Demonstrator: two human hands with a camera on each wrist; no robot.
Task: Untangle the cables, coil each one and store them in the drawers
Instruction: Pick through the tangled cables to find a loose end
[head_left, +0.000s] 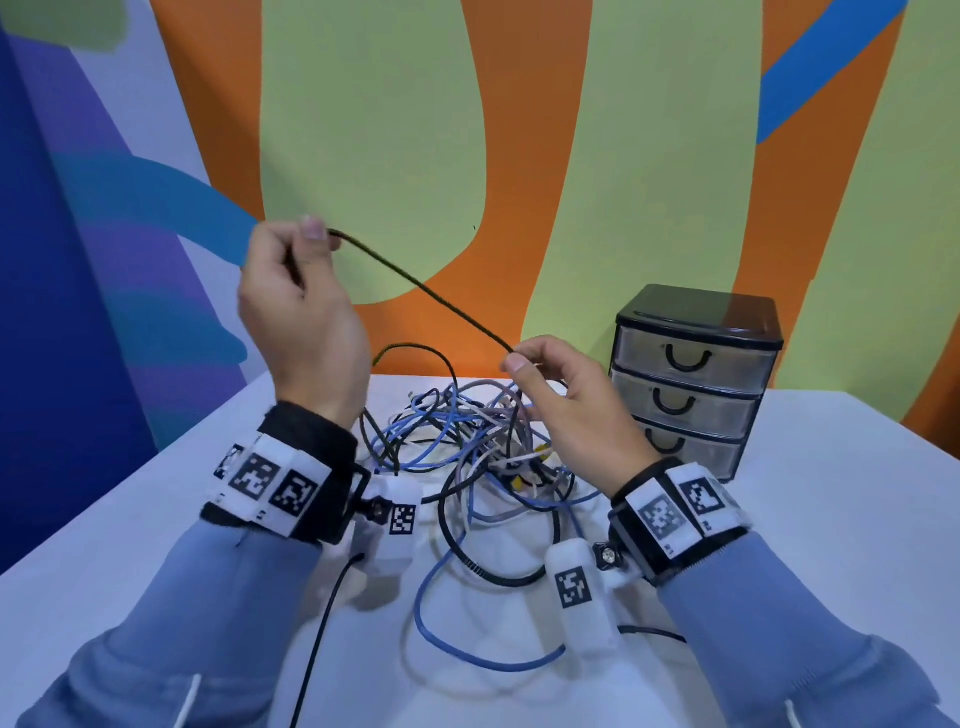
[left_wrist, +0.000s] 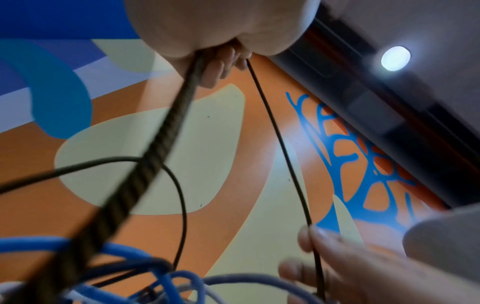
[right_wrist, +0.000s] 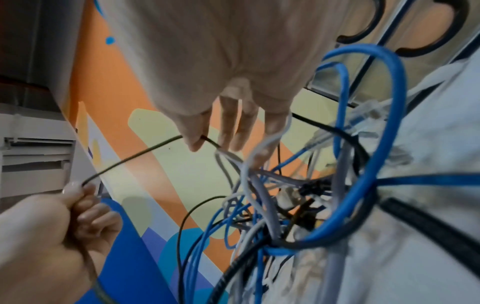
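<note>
Above the tangle of cables at the middle of the white worktop, the left hand and right hand each pinch the dark braided cable, stretched between them, while the closed drawers stand at the far right edge.

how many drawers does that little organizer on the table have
3. The black organizer holds a top drawer, a middle drawer below it, and a bottom drawer, stacked vertically. All appear shut, each with a black handle.
</note>
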